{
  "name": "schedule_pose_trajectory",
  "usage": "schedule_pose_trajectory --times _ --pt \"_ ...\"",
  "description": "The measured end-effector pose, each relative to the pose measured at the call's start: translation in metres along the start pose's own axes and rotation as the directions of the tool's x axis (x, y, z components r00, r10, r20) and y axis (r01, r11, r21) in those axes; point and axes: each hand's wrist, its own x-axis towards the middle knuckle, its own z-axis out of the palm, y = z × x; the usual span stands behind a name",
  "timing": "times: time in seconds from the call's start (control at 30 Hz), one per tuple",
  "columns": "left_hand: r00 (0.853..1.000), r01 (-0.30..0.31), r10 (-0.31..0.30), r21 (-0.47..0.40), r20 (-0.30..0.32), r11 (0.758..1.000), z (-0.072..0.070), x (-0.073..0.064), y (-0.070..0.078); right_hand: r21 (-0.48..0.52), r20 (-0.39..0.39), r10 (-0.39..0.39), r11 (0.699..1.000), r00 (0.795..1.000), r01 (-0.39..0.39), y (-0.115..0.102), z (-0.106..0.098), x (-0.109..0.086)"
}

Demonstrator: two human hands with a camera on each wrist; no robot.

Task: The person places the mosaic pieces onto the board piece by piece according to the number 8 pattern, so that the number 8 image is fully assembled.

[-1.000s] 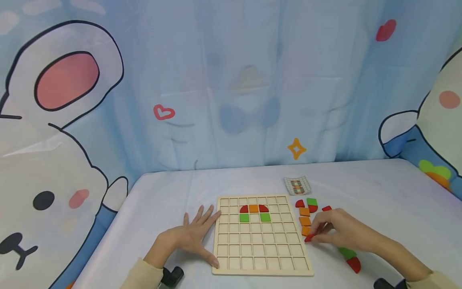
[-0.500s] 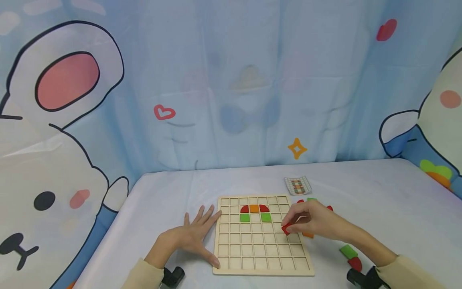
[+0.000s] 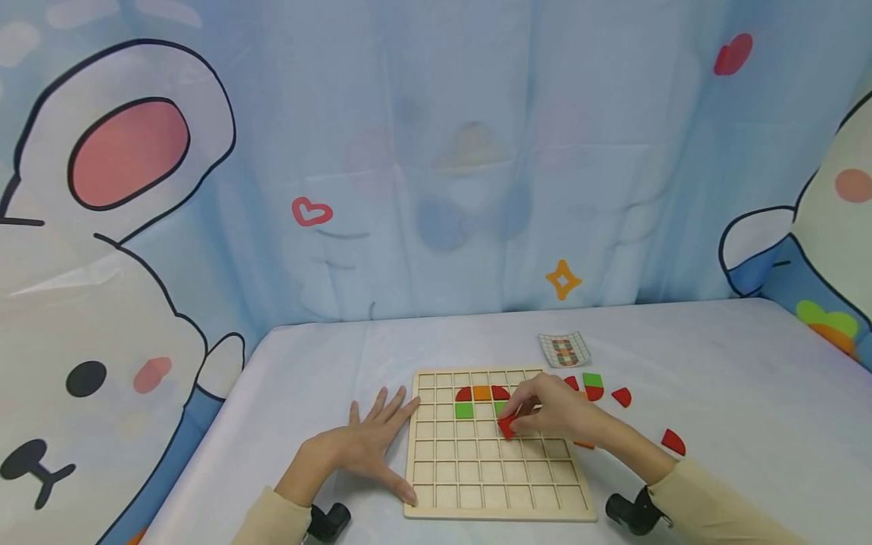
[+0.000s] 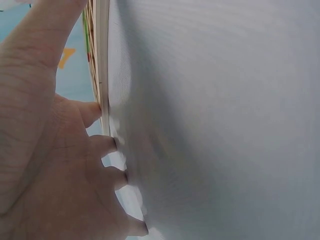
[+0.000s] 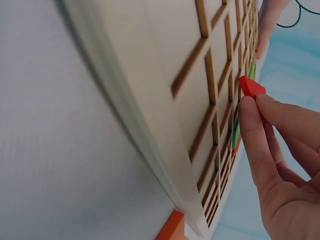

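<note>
A square wooden grid board (image 3: 463,475) lies on the white table. In its upper rows sit an orange square tile (image 3: 481,393), a red rounded tile (image 3: 463,393) on either side of it, and a green square tile (image 3: 464,410) under each red one. My right hand (image 3: 555,407) pinches a red tile (image 5: 251,86) between thumb and forefinger, over the board just below the right green tile, which it partly hides. With fingers spread, my left hand (image 3: 368,443) rests at the board's left edge, thumb by the lower corner; in the left wrist view its fingertips touch the cloth.
Right of the board lie loose tiles: a green square (image 3: 592,379), a red quarter-round tile (image 3: 622,397), another red quarter-round tile (image 3: 673,442), and orange ones mostly behind my right hand. A small pattern card (image 3: 564,350) lies behind the board. A printed curtain (image 3: 436,280) hangs at the back.
My right hand has carried the red tile leftward from the loose tiles to above the middle of the board. My left hand has stayed at the board's edge.
</note>
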Motion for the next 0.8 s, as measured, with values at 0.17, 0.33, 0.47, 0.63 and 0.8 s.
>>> schedule_pose_trajectory --times 0.17,0.33,0.47,0.63,0.8 --pt "1.000 0.001 -0.001 0.008 0.001 1.000 -0.0003 -0.0009 0.0015 -0.018 -0.021 0.060 0.998 0.998 -0.060 -0.0026 0.0065 0.0011" --pt "1.000 0.006 -0.006 0.011 -0.003 1.000 -0.0004 -0.0012 0.0014 -0.016 -0.048 0.081 0.997 0.996 -0.082 -0.0035 0.0070 0.0001" --pt "1.000 0.006 -0.006 0.006 -0.002 1.000 0.0001 -0.0008 0.0009 -0.019 -0.054 0.086 0.996 0.995 -0.087 -0.0019 0.0063 -0.0008" --pt "1.000 0.004 -0.004 0.006 -0.001 1.000 0.0002 -0.0011 0.0004 -0.005 -0.073 0.093 0.996 0.993 -0.094 0.0008 0.0054 -0.0018" --pt "1.000 -0.006 0.006 -0.001 -0.003 1.000 -0.0005 -0.0016 0.0002 0.007 -0.082 0.112 0.994 0.990 -0.112 0.0028 0.0037 -0.0013"
